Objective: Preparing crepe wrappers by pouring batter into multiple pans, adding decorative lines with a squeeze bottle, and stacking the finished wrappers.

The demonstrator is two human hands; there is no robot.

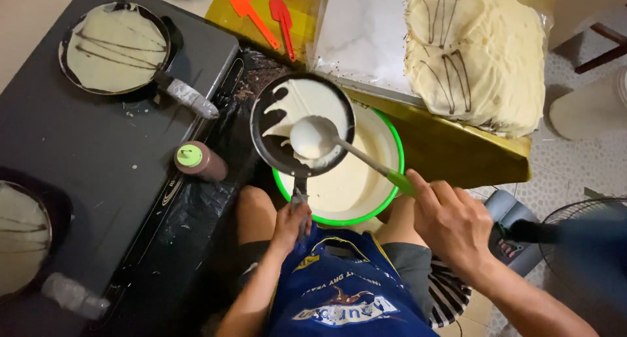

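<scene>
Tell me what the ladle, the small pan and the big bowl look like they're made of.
Ladle: shiny cup and stem, likely steel, with a green, probably plastic grip. Pan: dark matte inside, likely non-stick coated metal. Bowl: bright green glossy rim, looks plastic.

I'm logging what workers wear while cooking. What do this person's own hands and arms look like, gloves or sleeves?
Both are bare: the left hand and right hand wear no gloves, rings or watch that shows, and no sleeves cover the forearms. A blue apron with a printed design hangs below them.
</scene>
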